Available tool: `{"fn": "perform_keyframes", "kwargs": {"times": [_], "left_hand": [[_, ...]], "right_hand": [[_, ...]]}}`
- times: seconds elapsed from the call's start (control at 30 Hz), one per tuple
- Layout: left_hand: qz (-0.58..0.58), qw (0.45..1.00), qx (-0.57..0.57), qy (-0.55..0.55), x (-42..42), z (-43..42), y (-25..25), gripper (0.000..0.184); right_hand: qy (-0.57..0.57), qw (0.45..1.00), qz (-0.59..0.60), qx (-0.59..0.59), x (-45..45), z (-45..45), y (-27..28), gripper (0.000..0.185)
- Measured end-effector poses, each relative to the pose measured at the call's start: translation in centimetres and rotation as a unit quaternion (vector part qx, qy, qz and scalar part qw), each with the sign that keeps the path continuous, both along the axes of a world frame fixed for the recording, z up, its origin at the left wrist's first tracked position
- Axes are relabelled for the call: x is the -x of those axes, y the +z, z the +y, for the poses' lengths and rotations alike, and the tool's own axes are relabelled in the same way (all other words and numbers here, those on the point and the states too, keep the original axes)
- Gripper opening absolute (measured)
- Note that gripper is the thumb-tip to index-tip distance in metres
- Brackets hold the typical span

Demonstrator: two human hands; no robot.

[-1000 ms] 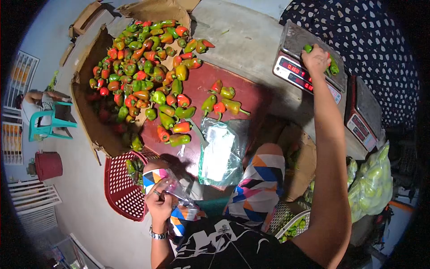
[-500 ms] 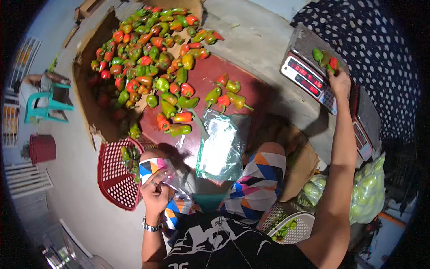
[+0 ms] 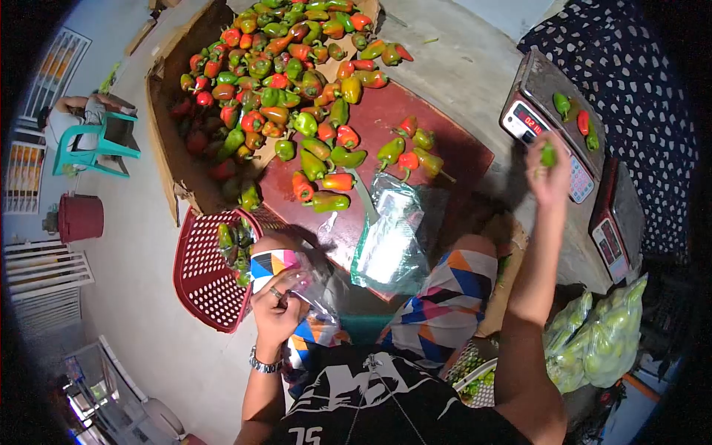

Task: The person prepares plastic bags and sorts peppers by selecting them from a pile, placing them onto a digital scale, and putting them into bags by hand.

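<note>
My right hand (image 3: pixel 551 172) is closed around a green pepper (image 3: pixel 547 155) in front of the digital scale (image 3: pixel 545 89). On the scale's plate lie a green pepper (image 3: pixel 561 104), a red pepper (image 3: pixel 583 122) and another green one (image 3: pixel 592 141). The scale's red digits are lit and partly covered by my hand. Over my knee, my left hand (image 3: pixel 276 311) pinches a clear plastic bag (image 3: pixel 317 293). A flat plastic bag with a green edge (image 3: pixel 391 237) lies on the red board (image 3: pixel 463 152), below a small group of peppers (image 3: pixel 409 150).
A cardboard box (image 3: pixel 165 141) spills many red and green peppers onto the board. A red basket (image 3: pixel 208 271) stands at my left. On the right are a second scale (image 3: pixel 615 222) and filled plastic bags (image 3: pixel 604 341). A person sits in a teal chair (image 3: pixel 96 141) far left.
My right hand has drawn back from the scale's plate and now has a green pepper in it. Peppers remain on the plate. My left hand keeps its hold on the clear bag.
</note>
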State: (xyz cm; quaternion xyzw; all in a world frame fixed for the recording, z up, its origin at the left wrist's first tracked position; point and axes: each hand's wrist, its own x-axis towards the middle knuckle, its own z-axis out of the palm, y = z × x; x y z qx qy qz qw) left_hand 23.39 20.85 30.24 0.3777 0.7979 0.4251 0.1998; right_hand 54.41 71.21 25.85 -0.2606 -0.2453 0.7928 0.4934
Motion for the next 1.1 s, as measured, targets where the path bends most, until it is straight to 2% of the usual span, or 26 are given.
{"fn": "perform_keyframes", "kwargs": {"times": [0.03,0.07,0.1,0.17,0.2,0.23,0.27,0.33,0.43,0.53,0.57,0.6,0.67,0.73,0.77,0.87,0.9,1.0,1.03,1.07,1.1], "left_hand": [[0.009,1.000,-0.013,-0.006,0.1,0.1,-0.2,0.043],[0.017,0.999,-0.026,-0.011,0.1,0.0,-0.4,0.043],[0.023,0.999,-0.046,-0.003,0.0,-0.2,-1.1,0.043],[-0.003,0.999,-0.034,0.008,-0.1,-0.3,-0.7,0.043],[-0.014,0.999,-0.029,0.014,-0.1,-0.3,-0.6,0.043],[-0.006,1.000,-0.022,0.010,0.1,-0.4,-0.5,0.044],[0.004,0.999,-0.034,0.010,0.2,-0.4,-0.7,0.044],[0.020,0.998,-0.057,0.008,0.4,-0.8,-1.2,0.044],[-0.020,0.999,-0.036,0.031,0.6,-1.3,-0.7,0.044],[-0.019,0.999,-0.030,0.033,1.0,-1.7,-0.7,0.043],[-0.018,0.999,-0.029,0.033,1.1,-1.8,-0.7,0.043],[-0.021,0.999,-0.028,0.035,1.2,-1.8,-0.8,0.043],[-0.030,0.998,-0.026,0.038,1.2,-1.9,-0.6,0.043],[0.002,0.999,-0.049,0.024,1.4,-1.9,-1.2,0.043],[0.010,0.998,-0.054,0.020,1.5,-1.9,-1.3,0.043],[0.018,0.998,-0.058,0.017,1.5,-1.7,-1.2,0.043],[0.006,0.998,-0.051,0.021,1.5,-1.7,-1.0,0.044],[-0.026,0.999,-0.037,0.027,1.3,-1.6,-0.4,0.044],[-0.033,0.998,-0.038,0.029,1.2,-1.5,-0.3,0.043],[-0.039,0.998,-0.038,0.031,1.2,-1.5,-0.2,0.043],[-0.041,0.998,-0.042,0.025,1.1,-1.5,-0.3,0.043]], "right_hand": [[0.081,0.989,-0.112,-0.051,3.9,-3.0,-0.1,0.031],[0.186,0.926,-0.281,-0.170,8.9,-7.6,1.2,0.029],[0.286,0.846,-0.349,-0.285,12.7,-11.3,2.1,0.027],[0.410,0.717,-0.329,-0.457,18.7,-17.3,2.3,0.023],[0.439,0.704,-0.273,-0.488,20.9,-19.5,0.5,0.024],[0.415,0.664,-0.278,-0.557,22.2,-21.5,-0.1,0.025],[0.463,0.609,-0.349,-0.542,23.3,-22.5,0.6,0.026],[0.505,0.575,-0.393,-0.510,25.3,-23.2,-0.5,0.030],[0.498,0.607,-0.284,-0.550,26.6,-23.1,-4.3,0.036],[0.569,0.565,-0.268,-0.534,27.6,-22.0,-4.0,0.037],[0.563,0.603,-0.295,-0.483,28.0,-21.8,-3.1,0.038],[0.491,0.648,-0.329,-0.481,28.3,-21.4,-3.8,0.040],[0.328,0.663,-0.432,-0.516,29.0,-19.8,-4.6,0.042],[0.282,0.807,-0.394,-0.337,29.8,-17.5,-8.1,0.046],[0.225,0.817,-0.431,-0.310,29.8,-17.0,-7.3,0.043],[0.099,0.868,-0.437,-0.212,29.5,-15.6,-5.9,0.037],[-0.005,0.894,-0.387,-0.226,29.8,-16.0,-5.9,0.028],[0.146,0.893,-0.340,-0.257,28.9,-15.2,-5.0,0.022],[0.149,0.863,-0.372,-0.309,28.9,-15.3,-5.7,0.016],[0.136,0.863,-0.355,-0.332,29.1,-15.5,-7.5,0.012],[0.141,0.858,-0.347,-0.352,29.0,-16.0,-6.7,0.008]]}}
